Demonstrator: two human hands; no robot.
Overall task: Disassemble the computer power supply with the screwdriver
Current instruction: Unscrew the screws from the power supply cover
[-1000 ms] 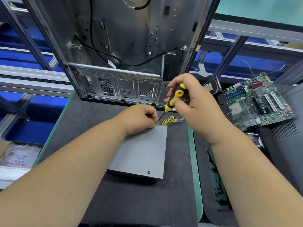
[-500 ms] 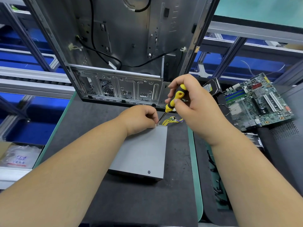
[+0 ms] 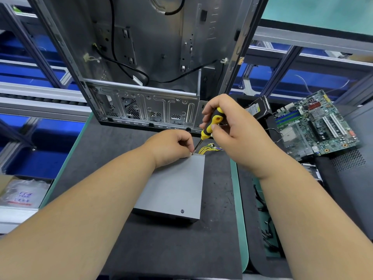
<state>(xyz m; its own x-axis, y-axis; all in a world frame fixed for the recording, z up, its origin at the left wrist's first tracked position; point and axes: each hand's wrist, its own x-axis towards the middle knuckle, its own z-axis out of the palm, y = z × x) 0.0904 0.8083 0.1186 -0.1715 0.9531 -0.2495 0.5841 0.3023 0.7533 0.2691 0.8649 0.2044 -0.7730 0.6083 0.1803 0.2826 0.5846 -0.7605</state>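
A grey power supply box (image 3: 175, 186) lies flat on the dark mat, with yellow wires (image 3: 205, 148) coming out of its far end. My right hand (image 3: 230, 128) grips a yellow and black screwdriver (image 3: 212, 124), tilted, with its tip at the box's far top corner. My left hand (image 3: 171, 146) rests on that far corner, its fingertips pinching a small screw right at the screwdriver's tip. One more screw (image 3: 182, 211) shows near the box's front edge.
An empty metal computer case (image 3: 145, 77) stands upright just behind the box. A green motherboard (image 3: 314, 126) and a hard drive (image 3: 257, 109) lie at the right. A bag of parts (image 3: 22, 193) sits in a tray at the left. Loose black cables (image 3: 264, 219) lie beside the mat's right edge.
Both hands stay at the box's far corner; the right hand shifts slightly on the screwdriver handle. The box has not moved.
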